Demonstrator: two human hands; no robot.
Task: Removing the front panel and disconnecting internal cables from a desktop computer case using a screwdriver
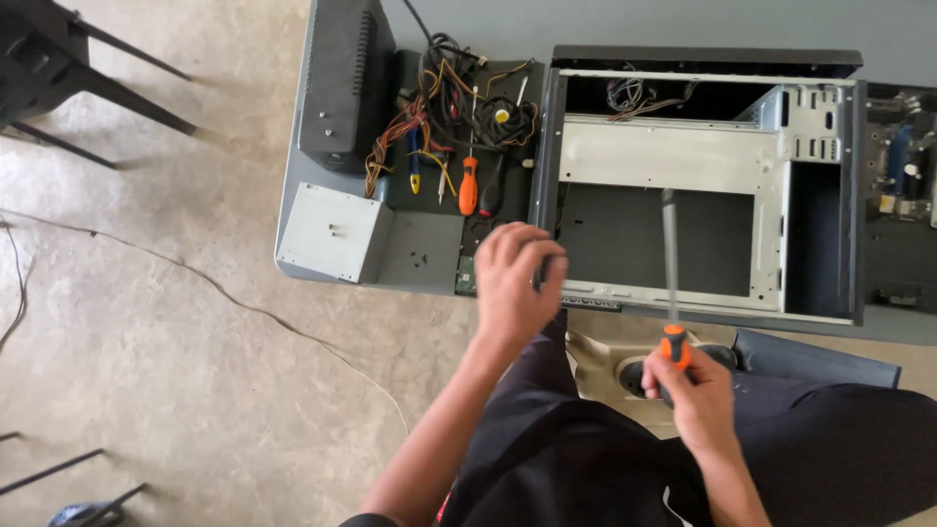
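Note:
An open, empty computer case [683, 185] lies on its side on a grey table [429, 259]. My left hand [515, 278] rests on the case's near left corner, fingers curled over the edge. My right hand [688, 385] grips a long screwdriver [671, 263] by its orange and black handle. Its shaft points up into the case, the tip near the metal tray.
Left of the case lie a tangle of coloured cables [454, 107], more screwdrivers [469, 181], a dark power supply [342, 83] and a grey drive box [332, 232]. A circuit board [903, 176] sits at the right edge. Chair legs [88, 78] stand at top left on the concrete floor.

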